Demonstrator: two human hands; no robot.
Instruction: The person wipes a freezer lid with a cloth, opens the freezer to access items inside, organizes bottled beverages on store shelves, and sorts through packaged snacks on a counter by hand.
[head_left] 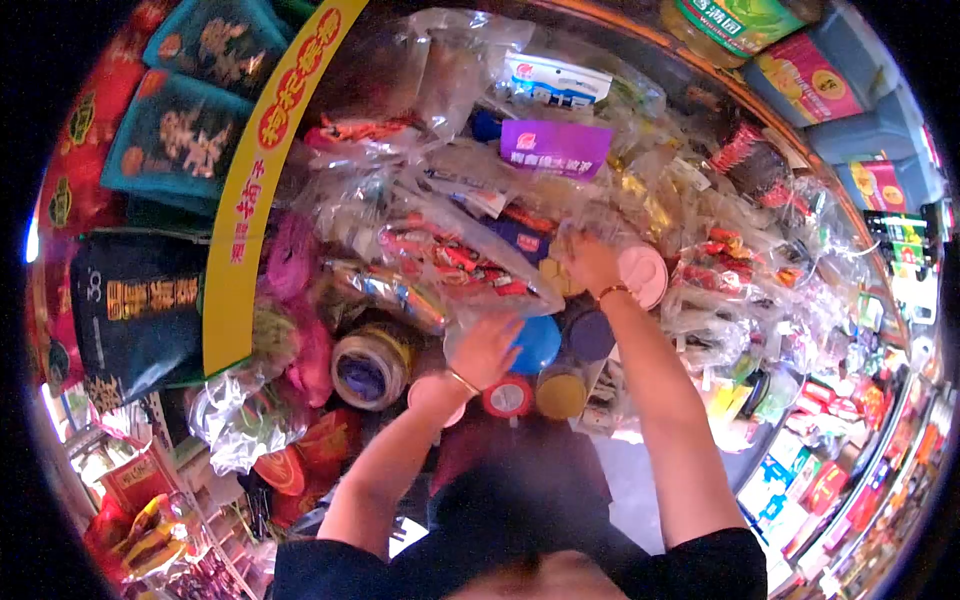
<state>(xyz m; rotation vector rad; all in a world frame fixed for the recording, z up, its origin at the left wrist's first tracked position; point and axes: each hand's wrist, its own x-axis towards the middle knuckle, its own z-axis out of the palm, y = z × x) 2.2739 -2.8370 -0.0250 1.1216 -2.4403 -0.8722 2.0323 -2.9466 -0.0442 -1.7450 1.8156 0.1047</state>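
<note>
My left hand (pixel 487 350) lies with its fingers apart at the near edge of a clear plastic bag (pixel 465 262) of red-wrapped items, beside a round blue lid (pixel 534 345). Farther forward and to the right, my right hand (pixel 592 262) reaches among the bags, next to a round pink lid (pixel 642 277) and a yellow lid (pixel 558 277). Its fingertips are blurred, and I cannot make out whether they hold anything. A dark round lid (pixel 589 333) sits between the two hands.
A purple-labelled packet (pixel 556 149) and more clear bags lie beyond my hands. Near my body stand a jar (pixel 370 367), a red-rimmed lid (pixel 507 397) and a gold lid (pixel 561 394). A yellow strip (pixel 232 290) borders the left; shelves of packets line the right.
</note>
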